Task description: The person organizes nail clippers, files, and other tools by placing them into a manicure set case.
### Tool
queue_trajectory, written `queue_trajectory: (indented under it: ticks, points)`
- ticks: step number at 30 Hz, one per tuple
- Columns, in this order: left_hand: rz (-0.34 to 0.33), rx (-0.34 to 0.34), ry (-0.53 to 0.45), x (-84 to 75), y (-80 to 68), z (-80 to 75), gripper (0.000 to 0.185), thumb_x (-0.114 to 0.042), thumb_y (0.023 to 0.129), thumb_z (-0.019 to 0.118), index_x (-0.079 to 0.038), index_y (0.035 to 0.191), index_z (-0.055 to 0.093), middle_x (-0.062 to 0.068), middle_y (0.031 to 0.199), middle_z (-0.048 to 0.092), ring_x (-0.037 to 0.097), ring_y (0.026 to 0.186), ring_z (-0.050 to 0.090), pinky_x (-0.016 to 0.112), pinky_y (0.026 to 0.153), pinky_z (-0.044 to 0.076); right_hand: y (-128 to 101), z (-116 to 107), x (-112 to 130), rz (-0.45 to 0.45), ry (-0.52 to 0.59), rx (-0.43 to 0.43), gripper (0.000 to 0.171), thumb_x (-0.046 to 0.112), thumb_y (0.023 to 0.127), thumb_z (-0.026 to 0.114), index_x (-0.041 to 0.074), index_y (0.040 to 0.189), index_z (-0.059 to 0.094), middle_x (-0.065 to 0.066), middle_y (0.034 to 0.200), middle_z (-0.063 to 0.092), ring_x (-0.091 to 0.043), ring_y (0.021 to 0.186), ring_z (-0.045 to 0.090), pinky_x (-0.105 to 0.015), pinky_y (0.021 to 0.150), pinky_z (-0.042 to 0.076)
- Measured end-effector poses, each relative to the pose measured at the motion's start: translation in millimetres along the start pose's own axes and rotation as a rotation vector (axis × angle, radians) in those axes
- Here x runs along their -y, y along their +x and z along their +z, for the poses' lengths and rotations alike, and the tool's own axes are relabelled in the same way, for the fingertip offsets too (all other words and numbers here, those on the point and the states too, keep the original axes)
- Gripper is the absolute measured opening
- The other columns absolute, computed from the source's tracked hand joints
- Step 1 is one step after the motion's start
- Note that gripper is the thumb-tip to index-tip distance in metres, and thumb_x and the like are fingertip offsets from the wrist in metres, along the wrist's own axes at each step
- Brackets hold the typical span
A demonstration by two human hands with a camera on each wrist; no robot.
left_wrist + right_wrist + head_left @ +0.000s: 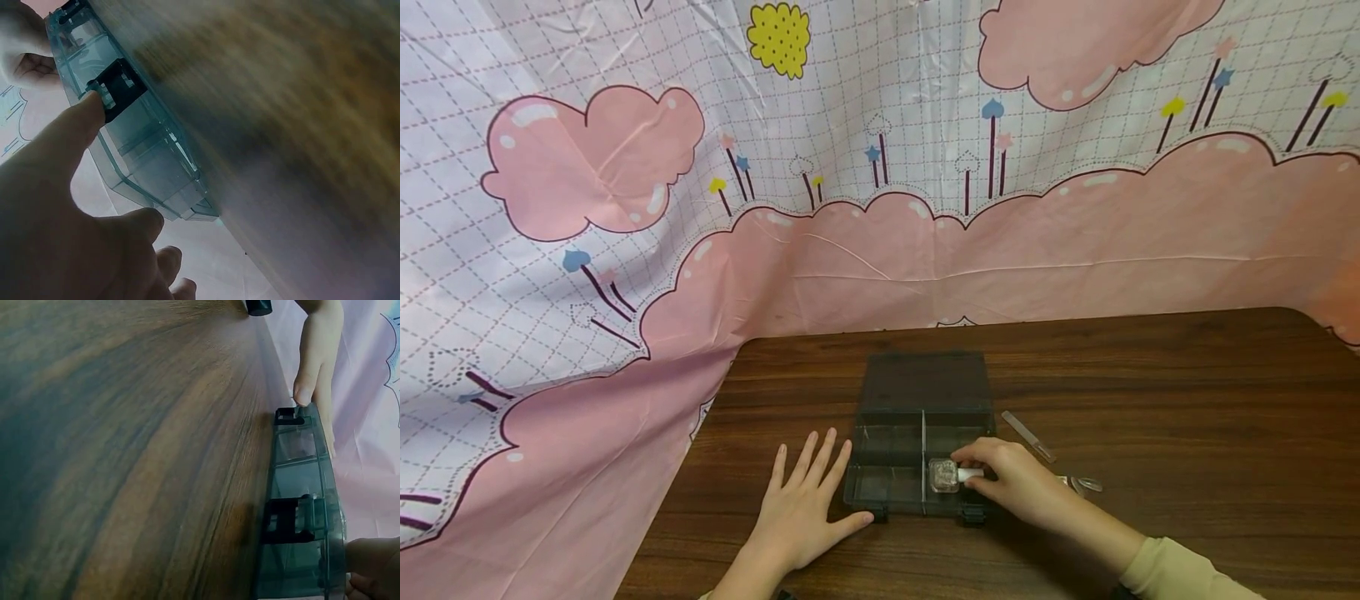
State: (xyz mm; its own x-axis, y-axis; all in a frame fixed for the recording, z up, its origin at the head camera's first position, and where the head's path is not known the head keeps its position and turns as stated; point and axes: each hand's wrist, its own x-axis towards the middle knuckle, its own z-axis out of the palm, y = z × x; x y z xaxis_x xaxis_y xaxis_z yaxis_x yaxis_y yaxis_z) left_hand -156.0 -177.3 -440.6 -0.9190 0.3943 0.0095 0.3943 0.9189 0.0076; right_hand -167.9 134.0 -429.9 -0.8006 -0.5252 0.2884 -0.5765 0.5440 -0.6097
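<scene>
A dark see-through plastic organizer box [887, 485] stands with its lid [925, 382] laid back, dividers splitting it into compartments. Over the front right compartment, my right hand [1011, 483] pinches the white cap of a small square nail polish bottle [943, 476] with glittery contents, tipped on its side. My left hand [801, 508] is spread at the box's left front corner, its thumb at the black latch [117, 90] in the left wrist view. In the right wrist view, the box wall hides most of the right hand's fingers.
Right of the box, a slim clear strip [1028, 436] lies on the brown wooden table [1210, 417]. A small shiny metal item [1088, 483] sits partly behind my right wrist. A patterned pink and white cloth [865, 258] hangs behind and left of the table.
</scene>
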Motion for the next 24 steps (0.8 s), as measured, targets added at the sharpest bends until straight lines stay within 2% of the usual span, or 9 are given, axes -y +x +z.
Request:
queue_trajectory:
  ticks: [7, 12, 24]
  points:
    - [-0.005, 0.006, 0.006, 0.2, -0.2, 1.0, 0.095, -0.083, 0.081, 0.029, -0.024, 0.155, 0.014, 0.000, 0.159, 0.000, 0.023, 0.145, -0.002, 0.056, 0.111, -0.012, 2.1, 2.4, 5.1, -0.033, -0.105, 0.055, 0.026, -0.001, 0.084, 0.069, -0.004, 0.110, 0.068, -0.009, 0.102, 0.068, -0.021, 0.091, 0.064, -0.028, 0.070, 0.054]
    - [-0.001, 0.012, 0.004, 0.6, -0.1, 1.4, 0.096, -0.083, 0.081, 0.028, -0.024, 0.155, 0.013, 0.001, 0.160, 0.000, 0.024, 0.145, -0.003, 0.057, 0.110, -0.012, 3.4, 5.1, 5.6, -0.035, -0.173, 0.057, 0.027, 0.001, 0.083, 0.071, -0.003, 0.109, 0.069, -0.008, 0.100, 0.069, -0.022, 0.092, 0.065, -0.029, 0.070, 0.055]
    - [-0.001, 0.022, -0.008, 1.9, 0.3, 2.4, 0.096, -0.083, 0.081, 0.027, -0.024, 0.155, 0.013, 0.001, 0.160, 0.000, 0.025, 0.145, -0.001, 0.058, 0.110, -0.011, 5.1, 6.0, 5.7, -0.016, -0.205, 0.080, 0.029, 0.002, 0.076, 0.077, -0.002, 0.105, 0.072, -0.010, 0.097, 0.071, -0.023, 0.086, 0.068, -0.027, 0.067, 0.056]
